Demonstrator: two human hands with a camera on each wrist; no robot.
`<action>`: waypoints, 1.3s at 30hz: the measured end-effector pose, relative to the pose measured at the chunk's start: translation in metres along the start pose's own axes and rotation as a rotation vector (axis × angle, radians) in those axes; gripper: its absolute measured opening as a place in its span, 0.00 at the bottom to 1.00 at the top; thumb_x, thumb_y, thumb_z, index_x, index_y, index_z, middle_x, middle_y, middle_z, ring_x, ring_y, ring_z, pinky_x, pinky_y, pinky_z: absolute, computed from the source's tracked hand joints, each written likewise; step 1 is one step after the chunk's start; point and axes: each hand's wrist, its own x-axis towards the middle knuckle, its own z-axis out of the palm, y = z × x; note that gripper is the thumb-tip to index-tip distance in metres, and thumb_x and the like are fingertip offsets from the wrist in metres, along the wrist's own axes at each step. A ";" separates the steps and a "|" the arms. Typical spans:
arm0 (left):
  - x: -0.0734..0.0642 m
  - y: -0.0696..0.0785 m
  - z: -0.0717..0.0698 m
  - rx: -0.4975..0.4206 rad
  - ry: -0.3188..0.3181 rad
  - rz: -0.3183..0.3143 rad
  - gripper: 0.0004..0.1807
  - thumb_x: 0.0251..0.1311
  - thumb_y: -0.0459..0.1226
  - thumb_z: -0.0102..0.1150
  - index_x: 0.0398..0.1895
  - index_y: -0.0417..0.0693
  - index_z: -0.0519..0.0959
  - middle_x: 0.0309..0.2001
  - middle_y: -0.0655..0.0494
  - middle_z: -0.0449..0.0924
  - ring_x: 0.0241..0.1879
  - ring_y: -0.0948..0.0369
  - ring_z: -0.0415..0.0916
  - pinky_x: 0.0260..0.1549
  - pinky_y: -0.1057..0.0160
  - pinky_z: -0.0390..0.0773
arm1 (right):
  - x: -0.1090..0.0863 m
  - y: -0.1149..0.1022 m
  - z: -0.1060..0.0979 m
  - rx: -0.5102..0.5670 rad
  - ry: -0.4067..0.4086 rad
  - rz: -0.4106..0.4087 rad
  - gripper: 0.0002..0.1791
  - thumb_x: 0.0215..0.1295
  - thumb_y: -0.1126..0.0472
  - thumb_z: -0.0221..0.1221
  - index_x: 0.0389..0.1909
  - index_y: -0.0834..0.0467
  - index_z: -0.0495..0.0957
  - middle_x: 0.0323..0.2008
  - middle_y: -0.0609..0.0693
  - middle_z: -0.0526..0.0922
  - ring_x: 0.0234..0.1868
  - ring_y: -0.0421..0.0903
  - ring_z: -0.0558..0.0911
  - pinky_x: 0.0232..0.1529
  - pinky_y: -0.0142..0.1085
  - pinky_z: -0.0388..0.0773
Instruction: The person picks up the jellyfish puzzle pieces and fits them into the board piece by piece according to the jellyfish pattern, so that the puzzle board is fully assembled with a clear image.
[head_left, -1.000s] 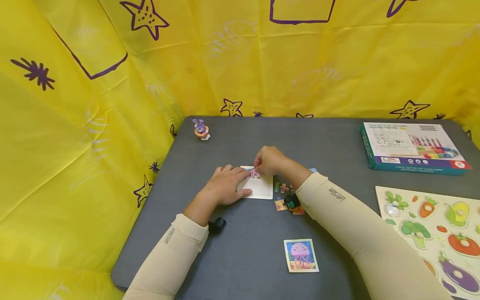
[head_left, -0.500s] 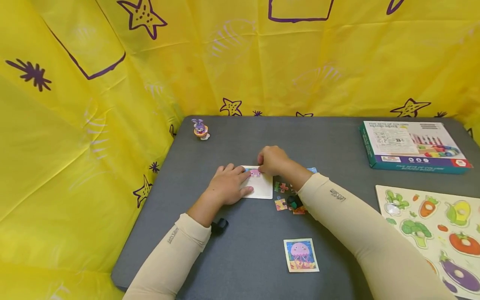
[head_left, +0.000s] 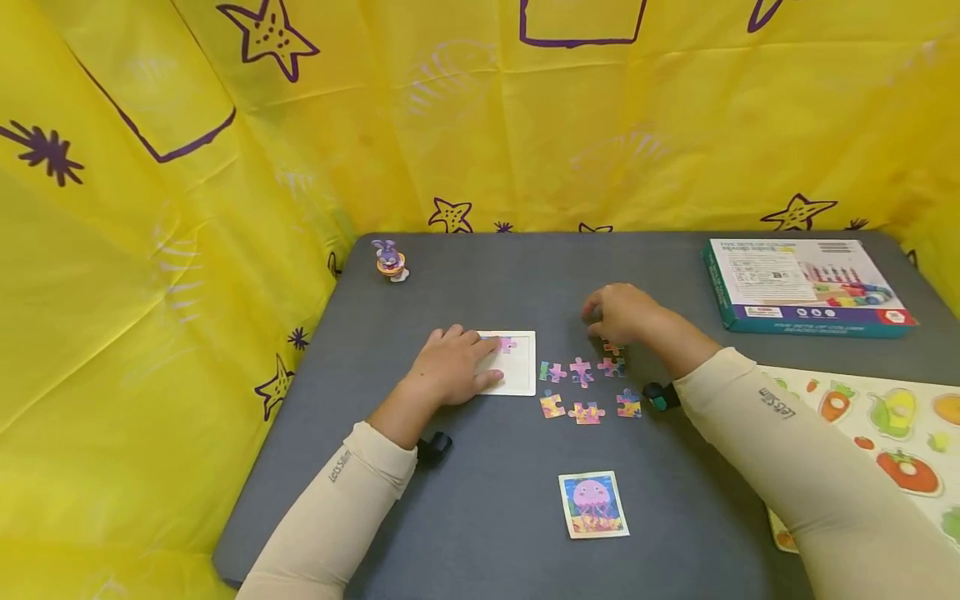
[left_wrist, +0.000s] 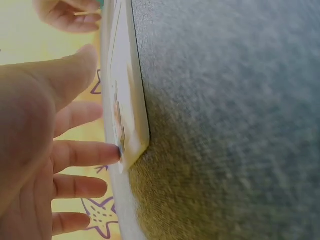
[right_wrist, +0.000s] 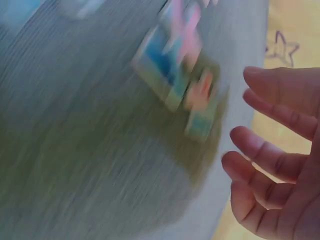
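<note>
The white puzzle tray (head_left: 521, 381) lies flat, with pink jigsaw pieces (head_left: 507, 344) along its far side. Over its left part rests my left hand (head_left: 452, 367), fingers spread; in the left wrist view one fingertip touches the tray's corner (left_wrist: 134, 150). My right hand (head_left: 626, 315) hovers beyond the loose jigsaw pieces (head_left: 581, 372), its fingers loosely bent around nothing. Just under it lies an orange and green piece (head_left: 613, 348). In the right wrist view a blue and pink piece (right_wrist: 162, 65) is blurred, apart from the fingertips.
A jellyfish picture card (head_left: 593, 505) lies nearer me. At the right are a vegetable board (head_left: 851, 442) and a teal-sided box (head_left: 810, 292). A purple rabbit figurine (head_left: 391, 261) stands at the far left corner. Yellow cloth (head_left: 525, 150) hangs behind the table.
My right hand has let go of the pink jigsaw piece in the tray and moved right, above the loose pieces. The left hand stays on the tray. The view has shifted slightly.
</note>
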 end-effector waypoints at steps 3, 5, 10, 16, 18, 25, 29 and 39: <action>0.001 0.000 -0.001 0.026 -0.032 0.002 0.35 0.71 0.64 0.47 0.78 0.67 0.63 0.67 0.53 0.73 0.64 0.51 0.66 0.60 0.47 0.65 | -0.009 0.013 -0.002 -0.011 -0.010 0.001 0.17 0.64 0.61 0.68 0.53 0.61 0.84 0.56 0.66 0.82 0.61 0.66 0.76 0.63 0.60 0.70; 0.002 0.001 -0.001 0.044 -0.055 -0.001 0.36 0.70 0.65 0.47 0.78 0.69 0.63 0.68 0.52 0.72 0.65 0.51 0.65 0.61 0.47 0.65 | -0.013 0.020 -0.002 -0.017 -0.008 0.001 0.19 0.61 0.60 0.70 0.52 0.62 0.83 0.54 0.66 0.83 0.59 0.66 0.77 0.63 0.59 0.70; 0.004 0.003 -0.002 0.062 -0.068 0.004 0.37 0.69 0.66 0.47 0.78 0.68 0.63 0.71 0.50 0.68 0.67 0.49 0.64 0.63 0.46 0.64 | -0.018 0.034 0.001 -0.010 -0.015 0.004 0.17 0.59 0.59 0.72 0.45 0.63 0.82 0.44 0.61 0.83 0.49 0.61 0.78 0.58 0.56 0.72; 0.003 0.008 -0.003 0.010 -0.046 -0.005 0.38 0.68 0.66 0.50 0.77 0.64 0.65 0.74 0.52 0.65 0.69 0.49 0.62 0.64 0.44 0.65 | -0.016 0.040 0.005 0.061 -0.026 0.020 0.10 0.60 0.60 0.71 0.36 0.60 0.82 0.35 0.55 0.80 0.40 0.55 0.75 0.48 0.50 0.73; 0.003 0.012 -0.004 -0.022 -0.053 0.011 0.38 0.68 0.65 0.52 0.77 0.61 0.66 0.74 0.52 0.64 0.70 0.48 0.62 0.64 0.44 0.65 | -0.016 0.039 0.004 0.086 -0.011 0.043 0.11 0.59 0.60 0.71 0.37 0.61 0.82 0.35 0.55 0.80 0.39 0.55 0.76 0.47 0.49 0.73; 0.001 0.016 -0.002 -0.082 -0.115 0.025 0.40 0.68 0.63 0.53 0.79 0.58 0.63 0.77 0.51 0.61 0.72 0.43 0.61 0.67 0.40 0.64 | -0.008 0.026 0.003 0.144 0.076 0.038 0.05 0.60 0.63 0.67 0.36 0.60 0.83 0.30 0.52 0.81 0.36 0.52 0.77 0.41 0.45 0.73; 0.000 0.014 -0.001 -0.094 -0.113 0.027 0.40 0.69 0.63 0.52 0.79 0.58 0.63 0.78 0.53 0.59 0.72 0.43 0.61 0.67 0.41 0.64 | 0.000 0.011 0.005 0.210 0.099 0.029 0.03 0.62 0.64 0.64 0.34 0.60 0.84 0.26 0.50 0.83 0.33 0.50 0.79 0.39 0.42 0.73; 0.003 0.014 -0.001 -0.070 -0.096 0.055 0.38 0.70 0.63 0.51 0.77 0.56 0.65 0.78 0.56 0.62 0.65 0.44 0.66 0.64 0.47 0.69 | 0.025 -0.042 0.024 0.513 -0.009 0.067 0.05 0.66 0.62 0.67 0.37 0.61 0.84 0.28 0.53 0.87 0.30 0.47 0.87 0.34 0.34 0.81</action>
